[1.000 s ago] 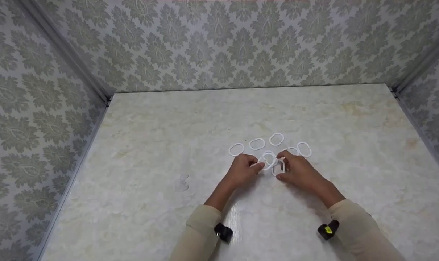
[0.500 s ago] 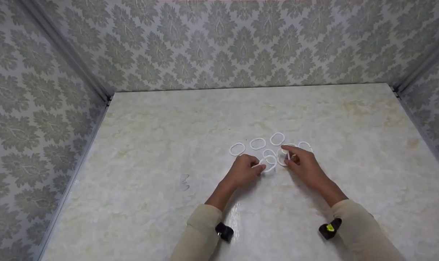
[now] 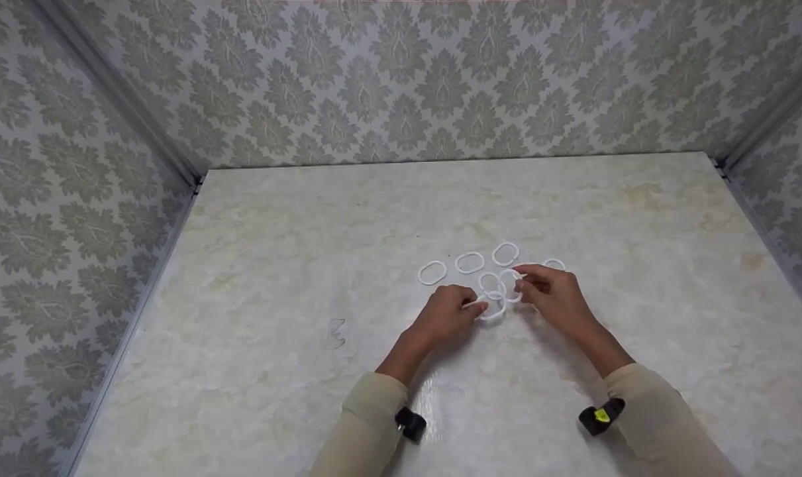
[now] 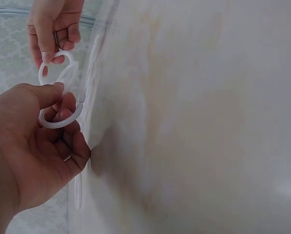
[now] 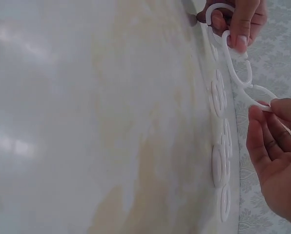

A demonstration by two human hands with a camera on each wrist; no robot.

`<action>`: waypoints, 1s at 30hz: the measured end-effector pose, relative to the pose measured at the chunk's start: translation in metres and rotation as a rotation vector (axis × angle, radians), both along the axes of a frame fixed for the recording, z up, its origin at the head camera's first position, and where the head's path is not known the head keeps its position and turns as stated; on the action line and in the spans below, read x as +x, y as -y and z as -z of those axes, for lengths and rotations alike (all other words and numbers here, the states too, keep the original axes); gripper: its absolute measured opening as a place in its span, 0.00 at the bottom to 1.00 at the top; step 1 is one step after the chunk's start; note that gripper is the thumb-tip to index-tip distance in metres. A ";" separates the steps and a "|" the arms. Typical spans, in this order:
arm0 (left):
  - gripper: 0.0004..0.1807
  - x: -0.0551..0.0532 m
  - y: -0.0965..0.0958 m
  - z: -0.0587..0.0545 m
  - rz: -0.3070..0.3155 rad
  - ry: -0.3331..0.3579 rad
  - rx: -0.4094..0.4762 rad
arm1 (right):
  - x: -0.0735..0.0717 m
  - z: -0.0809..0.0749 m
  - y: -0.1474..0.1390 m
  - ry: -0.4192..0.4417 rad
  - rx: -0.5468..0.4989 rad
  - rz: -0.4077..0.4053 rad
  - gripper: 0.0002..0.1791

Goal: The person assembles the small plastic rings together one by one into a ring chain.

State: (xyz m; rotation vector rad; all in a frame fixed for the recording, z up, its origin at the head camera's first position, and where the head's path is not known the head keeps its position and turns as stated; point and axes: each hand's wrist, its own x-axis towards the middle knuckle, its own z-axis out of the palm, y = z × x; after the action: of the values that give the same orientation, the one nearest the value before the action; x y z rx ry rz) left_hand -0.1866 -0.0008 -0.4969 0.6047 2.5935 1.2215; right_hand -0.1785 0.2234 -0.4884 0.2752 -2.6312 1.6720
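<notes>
White oval plastic rings with a slit link in a short chain between the hands. My left hand (image 3: 444, 315) pinches one end ring (image 4: 60, 125) between thumb and fingers, close over the table. A middle ring (image 5: 232, 63) hangs through its neighbour in the right wrist view. My right hand (image 3: 556, 295) pinches the ring at the other end (image 5: 253, 101) by its edge, thumb against fingertips. In the left wrist view the right hand (image 4: 55, 24) appears beyond the left one, and the rings overlap between them.
Several loose white rings lie on the pale marbled table (image 3: 275, 265): one ring (image 3: 420, 273) beyond the left hand, others further right, one partly hidden behind the right hand. A small wavy-edged clear piece (image 3: 336, 333) lies to the left. Patterned walls (image 3: 401, 79) border the table.
My right hand has moved up and away from me with its ring, which now lies flatter towards the camera. My left hand has barely moved; its ring has tipped lower.
</notes>
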 end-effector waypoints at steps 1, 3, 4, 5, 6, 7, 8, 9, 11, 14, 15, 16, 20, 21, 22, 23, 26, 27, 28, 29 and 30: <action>0.22 0.000 0.000 0.000 0.007 -0.003 -0.004 | 0.000 0.000 0.000 -0.004 0.008 0.006 0.17; 0.23 0.000 0.000 0.000 0.022 -0.010 -0.010 | 0.000 0.001 -0.001 -0.004 0.017 0.022 0.17; 0.23 0.000 0.001 0.000 0.030 -0.017 -0.012 | 0.000 0.001 -0.002 -0.005 0.017 0.024 0.17; 0.23 0.000 0.001 0.000 0.036 -0.022 -0.015 | 0.000 0.001 -0.002 -0.008 0.019 0.021 0.17; 0.23 0.000 0.001 0.000 0.040 -0.028 -0.016 | 0.000 0.002 -0.002 -0.010 0.019 0.014 0.16; 0.22 0.000 0.001 -0.001 0.043 -0.032 -0.017 | 0.000 0.002 -0.001 -0.008 0.014 0.005 0.16; 0.21 0.001 0.001 -0.001 0.047 -0.038 -0.018 | 0.000 0.002 -0.001 -0.008 0.012 -0.005 0.16; 0.21 0.001 0.001 -0.001 0.051 -0.045 -0.020 | 0.000 0.002 0.000 -0.016 0.012 -0.019 0.15; 0.20 0.001 0.001 -0.001 0.055 -0.055 -0.025 | 0.000 0.002 0.002 -0.029 0.019 -0.038 0.14; 0.19 0.001 0.001 -0.001 0.058 -0.059 -0.023 | 0.000 0.002 0.005 -0.055 0.030 -0.054 0.13; 0.20 0.001 0.001 -0.002 0.060 -0.063 -0.026 | -0.001 0.002 0.006 -0.063 0.035 -0.057 0.13; 0.20 0.001 0.001 -0.001 0.062 -0.066 -0.029 | -0.001 0.002 0.007 -0.070 0.037 -0.060 0.13; 0.21 0.001 0.001 -0.001 0.073 -0.080 -0.040 | 0.000 0.002 0.012 -0.089 0.036 -0.059 0.12; 0.21 0.001 0.001 -0.001 0.076 -0.085 -0.046 | 0.000 0.002 0.013 -0.094 0.036 -0.057 0.12; 0.21 0.001 0.001 -0.001 0.077 -0.088 -0.049 | 0.000 0.002 0.014 -0.099 0.036 -0.057 0.11; 0.21 0.001 0.001 -0.001 0.078 -0.089 -0.050 | 0.001 0.002 0.015 -0.100 0.040 -0.053 0.11; 0.20 0.001 0.001 -0.001 0.087 -0.087 -0.051 | 0.001 0.001 0.017 -0.103 0.055 -0.047 0.11; 0.21 0.002 0.001 -0.001 0.091 -0.087 -0.049 | 0.001 0.001 0.018 -0.101 0.058 -0.043 0.11; 0.20 0.002 0.001 -0.001 0.094 -0.088 -0.047 | 0.002 0.001 0.019 -0.098 0.062 -0.045 0.10; 0.20 0.002 0.001 -0.001 0.097 -0.086 -0.043 | 0.002 0.001 0.019 -0.096 0.069 -0.042 0.10; 0.20 0.002 0.001 -0.001 0.099 -0.086 -0.041 | 0.002 0.002 0.019 -0.094 0.072 -0.040 0.10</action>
State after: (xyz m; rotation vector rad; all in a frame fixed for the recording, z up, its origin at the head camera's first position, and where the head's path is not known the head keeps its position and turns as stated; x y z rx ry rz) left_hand -0.1847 -0.0015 -0.4961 0.7843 2.6164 1.1327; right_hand -0.1764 0.2039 -0.4903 0.3992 -2.6368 1.5372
